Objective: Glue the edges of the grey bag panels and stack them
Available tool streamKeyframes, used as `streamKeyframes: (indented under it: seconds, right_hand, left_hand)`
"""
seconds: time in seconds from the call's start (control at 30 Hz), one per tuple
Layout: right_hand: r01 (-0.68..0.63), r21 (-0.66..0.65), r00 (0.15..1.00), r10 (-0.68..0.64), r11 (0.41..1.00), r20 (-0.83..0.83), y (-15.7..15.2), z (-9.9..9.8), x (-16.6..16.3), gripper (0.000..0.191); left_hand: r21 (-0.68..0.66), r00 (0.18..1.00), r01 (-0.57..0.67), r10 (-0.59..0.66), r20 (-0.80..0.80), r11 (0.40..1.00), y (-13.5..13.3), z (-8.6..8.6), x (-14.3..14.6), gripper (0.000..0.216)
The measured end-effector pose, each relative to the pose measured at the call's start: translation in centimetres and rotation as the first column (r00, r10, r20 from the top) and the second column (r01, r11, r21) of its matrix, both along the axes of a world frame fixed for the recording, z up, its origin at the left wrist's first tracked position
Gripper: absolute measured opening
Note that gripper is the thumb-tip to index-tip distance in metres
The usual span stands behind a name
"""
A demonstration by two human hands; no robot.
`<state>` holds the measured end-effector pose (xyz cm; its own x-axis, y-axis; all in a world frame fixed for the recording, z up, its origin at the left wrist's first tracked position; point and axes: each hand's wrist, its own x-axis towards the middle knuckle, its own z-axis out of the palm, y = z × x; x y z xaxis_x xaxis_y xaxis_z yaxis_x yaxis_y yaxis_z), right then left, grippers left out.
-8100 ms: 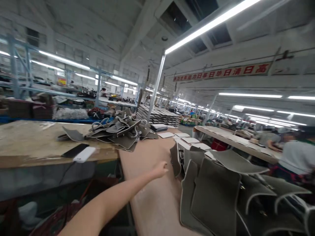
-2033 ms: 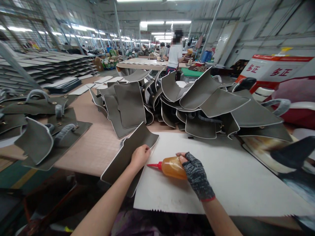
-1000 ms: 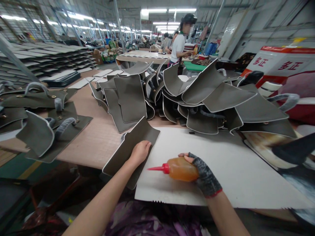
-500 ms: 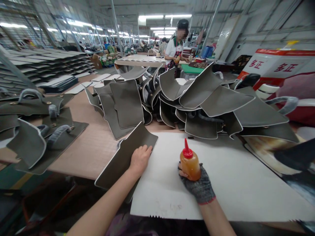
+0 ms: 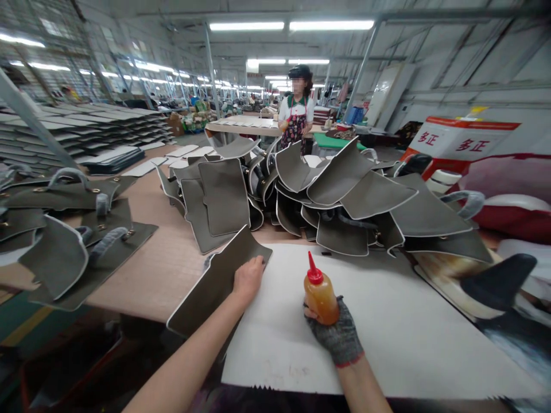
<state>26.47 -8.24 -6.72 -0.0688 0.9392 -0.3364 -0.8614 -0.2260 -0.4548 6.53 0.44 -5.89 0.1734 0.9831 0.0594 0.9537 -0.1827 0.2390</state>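
My right hand (image 5: 338, 335), in a dark grey knitted glove with bare fingertips, grips a squeeze bottle (image 5: 322, 298) of amber liquid. Its red pointed nozzle is upright and leans slightly left, above a large white sheet (image 5: 400, 332). My bare left hand (image 5: 248, 281) has its fingers bent at the right edge of a grey-brown bag panel (image 5: 210, 287) with white edging. This panel slants on the left border of the sheet, and part of a wrapped handle shows behind it. My left fingertips are partly hidden.
Many similar panels with wrapped handles lie in a heap (image 5: 361, 195) across the table. More panels (image 5: 92, 246) lie at the left. A dark pointed object (image 5: 499, 281) is at the right. A co-worker (image 5: 295, 115) in an apron stands beyond a far table.
My view has tilted up slightly, so the table sits lower in it. The co-worker has straightened and turned. Both hands keep their holds on the bottle and the panel.
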Motion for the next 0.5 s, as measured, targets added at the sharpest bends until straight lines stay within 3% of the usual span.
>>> streamKeyframes:
  seconds: [0.1, 0.17, 0.23, 0.3, 0.4, 0.43, 0.5]
  right_hand:
    - [0.011, -0.008, 1.0, -0.011, 1.0, -0.024, 0.1, -0.1, 0.0, 0.031]
    - [0.003, 0.011, 1.0, -0.003, 1.0, -0.02, 0.1, -0.1, 0.0, 0.031]
    - [-0.007, 0.043, 1.0, 0.008, 0.999, -0.022, 0.0, -0.2, 0.1, 0.031]
    - [-0.011, 0.06, 0.999, 0.013, 0.998, -0.029, -0.1, -0.3, 0.1, 0.032]
    - [0.0, 0.076, 0.999, 0.003, 0.997, -0.038, 0.3, -0.9, 0.1, 0.031]
    - [-0.025, 0.096, 0.999, 0.029, 0.995, -0.036, 0.7, -1.3, 0.1, 0.031]
    - [-0.15, 0.168, 0.988, 0.152, 0.974, 0.001, 2.0, -2.3, 0.2, 0.035]
  left_hand:
    - [0.049, 0.992, 0.08, -0.085, 0.096, 0.996, -1.3, 2.0, -1.7, 0.032]
    - [0.151, 0.993, 0.091, -0.102, 0.066, 0.984, -2.7, 4.1, -3.6, 0.036]
    - [0.228, 1.0, -0.02, 0.023, -0.008, 0.974, -4.4, 6.3, -6.2, 0.038]
    - [0.146, 0.976, -0.196, 0.207, -0.063, 0.97, -6.2, 7.5, -9.2, 0.045]
    - [-0.213, 0.962, -0.271, 0.267, -0.047, 0.939, -8.8, 6.8, -13.9, 0.037]
    - [-0.255, 0.971, -0.228, 0.238, 0.01, 0.94, -9.4, 6.0, -15.2, 0.032]
    - [-0.134, 0.971, -0.195, 0.21, 0.114, 0.972, -9.9, 4.8, -16.9, 0.029]
